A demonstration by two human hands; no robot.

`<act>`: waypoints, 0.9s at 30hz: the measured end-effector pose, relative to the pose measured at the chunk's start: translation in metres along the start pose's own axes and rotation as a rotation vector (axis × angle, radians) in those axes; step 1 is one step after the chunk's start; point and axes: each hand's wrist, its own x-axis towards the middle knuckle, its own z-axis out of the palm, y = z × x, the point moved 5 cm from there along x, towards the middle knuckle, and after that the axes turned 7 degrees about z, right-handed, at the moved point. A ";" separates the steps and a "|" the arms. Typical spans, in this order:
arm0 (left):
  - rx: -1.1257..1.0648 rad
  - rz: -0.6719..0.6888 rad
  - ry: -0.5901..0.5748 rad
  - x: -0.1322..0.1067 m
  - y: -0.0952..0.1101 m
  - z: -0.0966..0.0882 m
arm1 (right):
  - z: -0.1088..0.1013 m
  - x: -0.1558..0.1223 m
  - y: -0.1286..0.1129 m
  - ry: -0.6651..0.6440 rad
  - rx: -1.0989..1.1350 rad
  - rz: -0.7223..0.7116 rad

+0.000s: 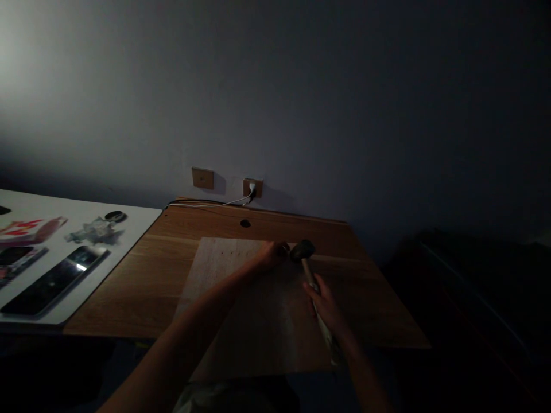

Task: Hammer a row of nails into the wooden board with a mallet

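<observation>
Two forearms reach forward over one pale board (249, 310) on the wooden tabletop (138, 281). The right hand (323, 301) has its fingers clamped round one hammer (303, 250), tilted, its dark head just beside the left hand (272, 254). The left fingers curl near the board's far edge; whether they pinch anything, I cannot tell. Two wall plates (202, 178) show behind.

A grey wall (275, 92), brightest at left, backs a wooden table (142, 275) and white table (92, 209).
</observation>
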 end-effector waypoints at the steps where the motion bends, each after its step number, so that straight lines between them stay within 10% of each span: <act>1: 0.004 0.004 0.014 0.000 -0.001 0.000 | 0.000 0.002 0.001 0.006 -0.008 -0.003; 21: -0.045 -0.039 0.015 -0.001 0.005 -0.006 | 0.006 0.010 -0.011 0.168 -0.290 -0.272; 27: 0.142 -0.059 -0.129 -0.010 0.015 -0.048 | -0.003 0.000 0.007 0.195 -0.227 -0.209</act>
